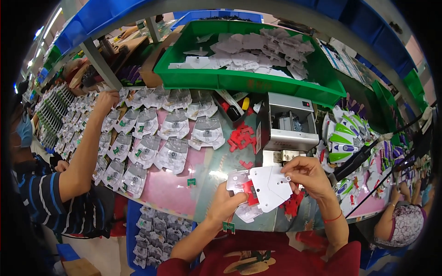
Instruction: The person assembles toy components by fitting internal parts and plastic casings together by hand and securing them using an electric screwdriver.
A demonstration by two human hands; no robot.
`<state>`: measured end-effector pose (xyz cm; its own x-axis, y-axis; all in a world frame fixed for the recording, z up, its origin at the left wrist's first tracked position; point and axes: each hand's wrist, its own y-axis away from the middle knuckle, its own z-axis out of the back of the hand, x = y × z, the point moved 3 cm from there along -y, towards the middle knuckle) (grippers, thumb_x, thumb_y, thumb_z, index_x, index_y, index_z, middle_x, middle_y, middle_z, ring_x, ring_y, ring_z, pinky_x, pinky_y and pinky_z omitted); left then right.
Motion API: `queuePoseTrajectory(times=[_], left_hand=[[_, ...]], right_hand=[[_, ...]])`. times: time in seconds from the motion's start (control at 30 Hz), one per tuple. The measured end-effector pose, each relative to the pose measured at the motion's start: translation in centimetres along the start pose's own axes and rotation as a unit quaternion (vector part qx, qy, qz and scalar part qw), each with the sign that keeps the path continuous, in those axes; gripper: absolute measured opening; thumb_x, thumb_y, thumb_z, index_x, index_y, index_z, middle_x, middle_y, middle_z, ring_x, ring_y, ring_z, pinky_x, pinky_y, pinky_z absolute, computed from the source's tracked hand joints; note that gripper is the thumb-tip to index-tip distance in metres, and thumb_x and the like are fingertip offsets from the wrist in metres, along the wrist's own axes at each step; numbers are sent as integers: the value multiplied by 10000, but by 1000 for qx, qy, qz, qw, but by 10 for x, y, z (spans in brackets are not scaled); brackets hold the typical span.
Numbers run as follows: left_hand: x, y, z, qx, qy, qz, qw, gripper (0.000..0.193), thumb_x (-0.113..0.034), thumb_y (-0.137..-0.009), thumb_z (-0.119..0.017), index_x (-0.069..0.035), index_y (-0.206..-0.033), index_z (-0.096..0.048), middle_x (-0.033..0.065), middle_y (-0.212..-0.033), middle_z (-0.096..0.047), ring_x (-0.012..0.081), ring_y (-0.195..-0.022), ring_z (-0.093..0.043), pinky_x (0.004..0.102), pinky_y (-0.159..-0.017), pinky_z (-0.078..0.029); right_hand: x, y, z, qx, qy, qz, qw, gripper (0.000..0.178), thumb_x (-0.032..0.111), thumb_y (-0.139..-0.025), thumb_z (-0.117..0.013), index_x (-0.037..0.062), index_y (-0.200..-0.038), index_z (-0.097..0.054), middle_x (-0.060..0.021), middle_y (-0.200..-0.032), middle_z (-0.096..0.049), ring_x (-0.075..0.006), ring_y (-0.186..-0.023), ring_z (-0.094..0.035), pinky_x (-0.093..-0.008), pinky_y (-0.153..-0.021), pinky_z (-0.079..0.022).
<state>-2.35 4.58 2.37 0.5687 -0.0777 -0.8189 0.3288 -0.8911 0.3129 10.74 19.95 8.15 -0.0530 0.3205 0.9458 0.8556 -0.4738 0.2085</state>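
My left hand grips a clear plastic housing, its thumb lying by a red plastic piece set in it. A flat white plate with small holes is held over the housing, hiding part of it. At the plate's right corner, my right hand pinches it between thumb and forefinger. Below my left hand a small green circuit board dangles, apparently on a thin wire from the housing.
Rows of clear housings cover the bench's left, where a co-worker's arm reaches over. Behind my hands are loose red pieces and a metal screw feeder. A green bin holds white plates. Right, a black tool with cable.
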Motion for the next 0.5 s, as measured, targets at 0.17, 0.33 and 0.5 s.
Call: queuePoseTrajectory(times=[0.17,0.33,0.5], left_hand=[[-6,1,-9,9,7,6,1000,239,-29,-701,-522,40,-928,-543,43,-845,-582,93,-753,-542,240,-655,-442],[-17,1,-23,13,-17,32,999,235,-6,-697,-526,38,-927,-539,36,-831,-578,86,-744,-535,236,-648,-440],[-16,0,-29,50,-6,39,998,283,-2,-695,-513,48,-974,-520,37,-844,-574,81,-743,-528,230,-646,-436]], right_hand=[[3,9,8,-8,106,-22,994,107,-6,-792,-542,-67,-858,-597,-82,-692,-588,-85,-472,-536,-178,-405,-409],[16,18,6,-59,234,113,964,170,-4,-741,-587,-5,-906,-625,-70,-807,-578,-117,-621,-536,-213,-506,-424],[39,33,-15,-18,579,267,770,237,42,-615,-677,36,-850,-650,-87,-882,-581,-200,-750,-554,-280,-606,-440]])
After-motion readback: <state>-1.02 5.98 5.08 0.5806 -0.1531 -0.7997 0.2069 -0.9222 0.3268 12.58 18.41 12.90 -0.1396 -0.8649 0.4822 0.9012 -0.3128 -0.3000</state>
